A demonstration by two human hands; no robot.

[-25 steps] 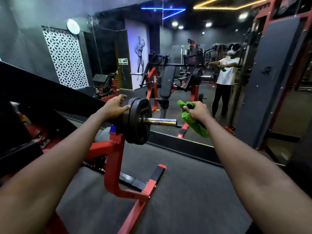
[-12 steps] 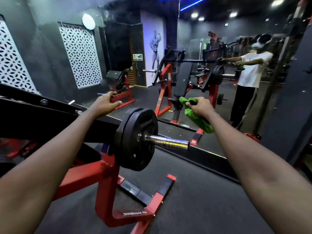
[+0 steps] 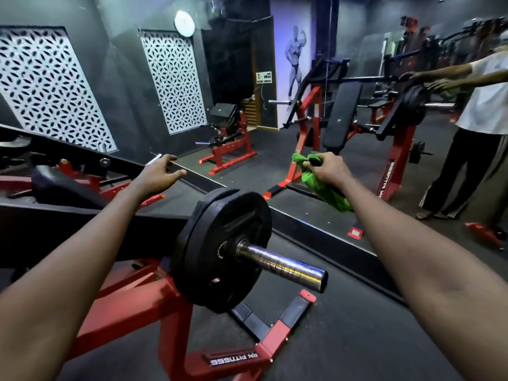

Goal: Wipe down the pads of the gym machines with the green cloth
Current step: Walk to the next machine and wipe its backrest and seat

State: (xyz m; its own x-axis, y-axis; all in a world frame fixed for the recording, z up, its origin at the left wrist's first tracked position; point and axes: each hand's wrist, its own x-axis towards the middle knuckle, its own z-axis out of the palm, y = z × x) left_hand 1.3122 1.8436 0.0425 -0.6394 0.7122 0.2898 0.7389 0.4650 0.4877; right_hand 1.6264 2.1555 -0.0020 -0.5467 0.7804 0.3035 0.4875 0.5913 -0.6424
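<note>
The red machine frame (image 3: 165,295) and its black lever arm (image 3: 82,224) fill more of the view than half a second ago. The black weight plate (image 3: 220,251) and its chrome sleeve (image 3: 283,268) sit lower and nearer. The left hand (image 3: 162,174), which lay on the arm's top edge, now hovers beyond it, its grip wide and fingers loosely spread. The right hand (image 3: 328,167) still keeps its grip closed round the green cloth (image 3: 327,191), which hangs bunched below the fist, before the mirror (image 3: 371,188).
</note>
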